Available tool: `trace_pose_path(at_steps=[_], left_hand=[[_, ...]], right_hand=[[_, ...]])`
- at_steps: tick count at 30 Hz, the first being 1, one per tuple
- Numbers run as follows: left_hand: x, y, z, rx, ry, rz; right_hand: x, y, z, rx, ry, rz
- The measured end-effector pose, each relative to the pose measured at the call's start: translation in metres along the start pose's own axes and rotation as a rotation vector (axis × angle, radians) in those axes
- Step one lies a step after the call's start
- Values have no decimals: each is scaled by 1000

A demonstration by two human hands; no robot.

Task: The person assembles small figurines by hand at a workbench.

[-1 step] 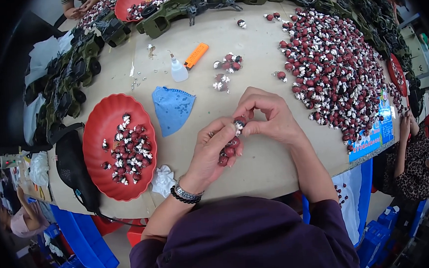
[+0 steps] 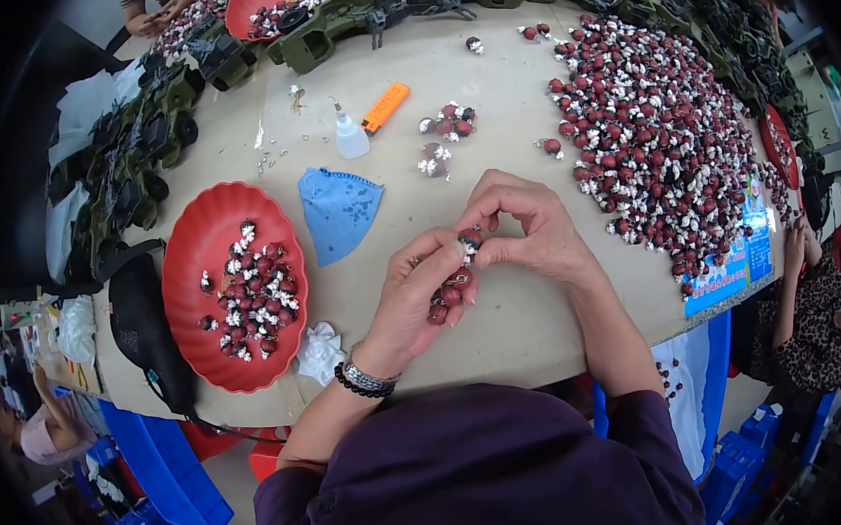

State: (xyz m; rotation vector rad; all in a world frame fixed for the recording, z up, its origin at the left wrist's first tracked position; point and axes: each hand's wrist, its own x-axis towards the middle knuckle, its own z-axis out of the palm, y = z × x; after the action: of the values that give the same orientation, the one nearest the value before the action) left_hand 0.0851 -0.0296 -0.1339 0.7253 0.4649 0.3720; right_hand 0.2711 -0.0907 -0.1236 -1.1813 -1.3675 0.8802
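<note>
My left hand (image 2: 415, 297) is closed around several small dark-red and white figurines (image 2: 450, 296), round-bodied with metal loops on some. Between its thumb and fingertips one figurine (image 2: 469, 241) is held up, and my right hand (image 2: 527, 228) pinches at its top with thumb and forefinger. The fingertips hide what exactly the right hand grips. More loose figurines (image 2: 452, 121) lie just beyond my hands. To the left, a scalloped red bowl (image 2: 182, 308) holds a heap of the same figurines. A large pile of them (image 2: 661, 138) spreads over the right side of the table.
A small squeeze bottle (image 2: 351, 139), an orange cutter-like tool (image 2: 386, 107) and a blue cloth (image 2: 341, 214) lie ahead. Crumpled tissue (image 2: 322, 354) and a black pouch (image 2: 142, 331) flank the bowl. Green toy vehicles (image 2: 312, 41) line the far edge. Other people sit around the table.
</note>
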Motion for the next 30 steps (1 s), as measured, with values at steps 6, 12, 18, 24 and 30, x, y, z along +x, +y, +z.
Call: trace_pose_path(at_steps=[6, 12, 18, 24, 30], left_hand=[[1, 4, 3, -140, -12, -110], [4, 0, -1, -261, -123, -147], [2, 1, 3, -333, -106, -160], [0, -5, 2, -50, 65, 76], [0, -4, -1, -163, 38, 26]], right_hand=[[0, 2, 5, 98, 24, 39], [0, 2, 6, 100, 12, 36], [0, 2, 5, 39, 5, 13], [-3, -2, 7, -30, 8, 30], [-3, 0, 7, 323, -4, 118]])
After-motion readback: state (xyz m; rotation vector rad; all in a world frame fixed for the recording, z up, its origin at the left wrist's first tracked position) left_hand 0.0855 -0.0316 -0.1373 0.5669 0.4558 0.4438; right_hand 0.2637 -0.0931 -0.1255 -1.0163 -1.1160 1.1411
